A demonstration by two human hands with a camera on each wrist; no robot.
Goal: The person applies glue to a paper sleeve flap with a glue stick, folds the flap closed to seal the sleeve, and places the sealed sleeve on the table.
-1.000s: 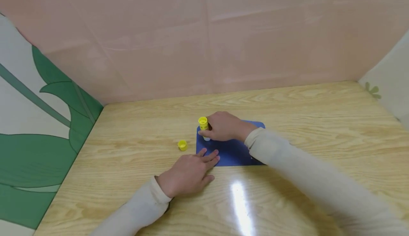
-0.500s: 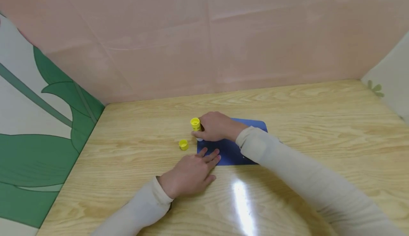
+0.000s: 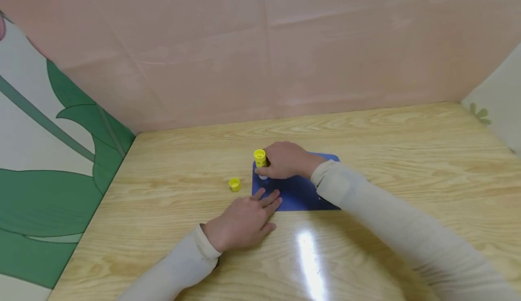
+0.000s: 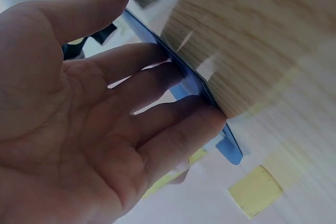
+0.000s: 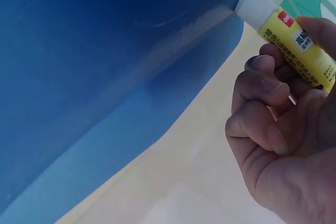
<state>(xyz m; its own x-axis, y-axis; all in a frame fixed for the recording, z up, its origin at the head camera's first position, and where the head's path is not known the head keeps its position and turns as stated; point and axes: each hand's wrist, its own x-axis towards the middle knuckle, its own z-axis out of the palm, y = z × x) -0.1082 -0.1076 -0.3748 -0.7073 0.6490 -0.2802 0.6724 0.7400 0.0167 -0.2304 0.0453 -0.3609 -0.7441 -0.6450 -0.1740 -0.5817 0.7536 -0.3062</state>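
My right hand [image 3: 286,160] grips a yellow glue stick [image 3: 260,158], its base up and its white end down. In the right wrist view, the white end of the glue stick [image 5: 296,40] touches a blue sheet [image 5: 105,66] near its edge, and a pale shiny streak runs from there. The blue sheet [image 3: 297,197] lies flat on the table, with a rounded far right corner; my right hand covers part of it. My left hand [image 3: 242,222] rests with spread fingers on its near left corner. Seen from the left wrist, those fingertips [image 4: 210,119] press on the sheet's edge.
A small yellow cap [image 3: 234,184] stands on the wooden table [image 3: 175,169], left of the blue sheet. Behind the table hangs a pinkish cloth [image 3: 260,52]. A panel with green leaves [image 3: 40,197] borders the left side, and a pale panel [image 3: 500,97] the right.
My right hand slid the glue stick left to the sheet's left edge, then back right to about where it was. The left hand stays in place.
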